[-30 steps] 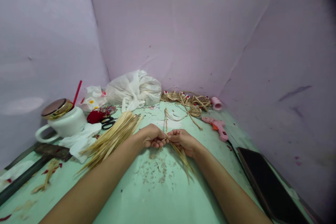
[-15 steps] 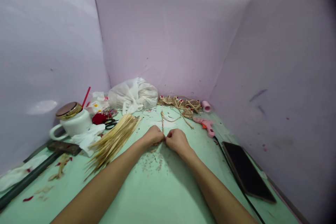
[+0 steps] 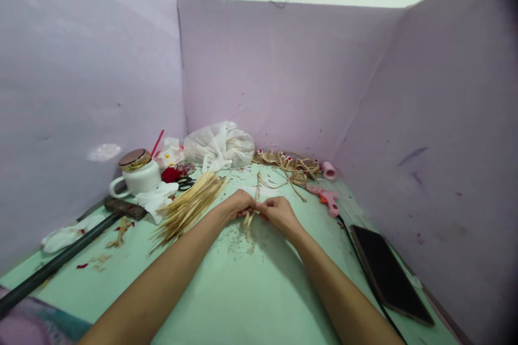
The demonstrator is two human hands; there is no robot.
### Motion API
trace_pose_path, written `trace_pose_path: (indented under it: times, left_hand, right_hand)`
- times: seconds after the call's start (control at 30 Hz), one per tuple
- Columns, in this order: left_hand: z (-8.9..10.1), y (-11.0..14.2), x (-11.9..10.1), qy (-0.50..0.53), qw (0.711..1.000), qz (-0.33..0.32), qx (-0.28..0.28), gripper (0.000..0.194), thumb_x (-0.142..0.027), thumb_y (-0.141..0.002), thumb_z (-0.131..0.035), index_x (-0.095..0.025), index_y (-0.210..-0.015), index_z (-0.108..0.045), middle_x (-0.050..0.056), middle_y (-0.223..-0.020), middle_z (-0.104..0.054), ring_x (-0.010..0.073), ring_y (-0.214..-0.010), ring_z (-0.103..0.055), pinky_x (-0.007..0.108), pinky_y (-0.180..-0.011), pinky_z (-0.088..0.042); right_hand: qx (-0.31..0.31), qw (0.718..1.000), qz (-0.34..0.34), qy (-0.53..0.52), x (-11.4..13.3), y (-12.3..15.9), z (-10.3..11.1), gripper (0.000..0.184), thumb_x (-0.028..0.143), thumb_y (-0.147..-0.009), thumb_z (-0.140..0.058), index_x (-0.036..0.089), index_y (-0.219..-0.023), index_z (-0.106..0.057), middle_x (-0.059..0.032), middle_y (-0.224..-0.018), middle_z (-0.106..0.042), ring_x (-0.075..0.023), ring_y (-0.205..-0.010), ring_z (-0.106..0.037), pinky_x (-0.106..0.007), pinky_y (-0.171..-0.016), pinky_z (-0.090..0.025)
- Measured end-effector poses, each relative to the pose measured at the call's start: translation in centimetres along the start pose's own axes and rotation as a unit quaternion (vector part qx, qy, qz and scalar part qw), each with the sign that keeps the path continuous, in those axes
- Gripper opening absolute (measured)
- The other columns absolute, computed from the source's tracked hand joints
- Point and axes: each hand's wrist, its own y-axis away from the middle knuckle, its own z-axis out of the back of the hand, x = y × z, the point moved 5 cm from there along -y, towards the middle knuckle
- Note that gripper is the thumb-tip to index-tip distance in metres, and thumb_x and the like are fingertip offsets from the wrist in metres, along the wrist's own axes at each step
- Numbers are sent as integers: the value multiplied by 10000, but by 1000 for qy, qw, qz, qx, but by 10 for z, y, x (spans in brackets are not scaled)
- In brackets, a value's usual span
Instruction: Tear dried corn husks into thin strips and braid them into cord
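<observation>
My left hand (image 3: 239, 205) and my right hand (image 3: 278, 211) meet at the middle of the pale green table (image 3: 243, 291). Both pinch the near end of a thin braided straw cord (image 3: 258, 187), which runs away from me toward the back. Loose straw ends (image 3: 247, 221) hang below my fingers onto the table. A bundle of straw strips (image 3: 188, 207) lies just left of my left hand.
Lilac panels wall in three sides. At left stand a white lidded mug (image 3: 137, 175), a hammer (image 3: 68, 253), white tissue, scissors (image 3: 185, 183) and a plastic bag (image 3: 220, 145). Woven straw pieces (image 3: 289, 163), pink tape, a pink glue gun (image 3: 326, 198) and a dark tablet (image 3: 386, 275) lie at right.
The camera tilted up and shifted, showing more wall. My hands stayed together on the cord; the loose straw ends moved from under my right hand to hang between both hands.
</observation>
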Motion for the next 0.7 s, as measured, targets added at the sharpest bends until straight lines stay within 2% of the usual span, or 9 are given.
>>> trace_pose_path:
  times: [0.1, 0.23, 0.4, 0.47, 0.6, 0.7]
  left_hand:
    - [0, 2, 0, 16, 1000, -15, 11, 104, -155, -532, -553, -134, -464, -478, -54, -377, -395, 28, -293, -259, 191, -315, -132]
    - [0, 1, 1, 25, 999, -27, 24, 124, -150, -534, -530, -144, -445, -443, -60, -373, -372, 25, -291, -247, 193, -319, -117]
    - [0, 1, 0, 22, 999, -34, 30, 126, -140, -549, -506, -145, -443, -438, -62, -373, -361, 26, -291, -239, 199, -321, -118]
    - [0, 1, -1, 21, 999, -33, 32, 122, -144, -558, -504, -141, -449, -448, -60, -376, -365, 25, -294, -237, 196, -323, -122]
    - [1, 1, -1, 15, 999, -28, 28, 96, -138, -558, -512, -137, -471, -472, -58, -376, -372, 28, -296, -239, 193, -323, -134]
    - [-1, -2, 0, 5, 999, -29, 24, 79, -115, -543, -518, -133, -473, -485, -59, -365, -370, 32, -293, -246, 193, -323, -141]
  right_hand:
    - [-62, 991, -42, -111, -12, -7, 11, 301, 364, -742, -456, 130, -626, -605, -75, -623, -627, -123, -538, -545, -209, -495, -378]
    - [-31, 975, -89, -201, -19, -12, 1, 214, 267, -737, -443, 128, -633, -568, -82, -663, -625, -113, -540, -552, -204, -509, -410]
    - [30, 975, -86, -203, -11, -10, -15, 150, 203, -687, -461, 141, -583, -550, -17, -514, -561, -91, -435, -486, -196, -443, -362]
    - [47, 975, -85, -199, -8, -8, -16, 145, 201, -672, -471, 136, -578, -559, 10, -446, -509, -74, -376, -416, -193, -400, -305]
    - [44, 980, -89, -174, -8, -6, -12, 90, 187, -605, -531, 125, -553, -571, 67, -353, -366, -43, -337, -251, -202, -373, -166]
    - [35, 981, -97, -165, -13, -7, -12, 75, 188, -582, -535, 137, -529, -540, 78, -347, -336, -42, -342, -225, -209, -379, -149]
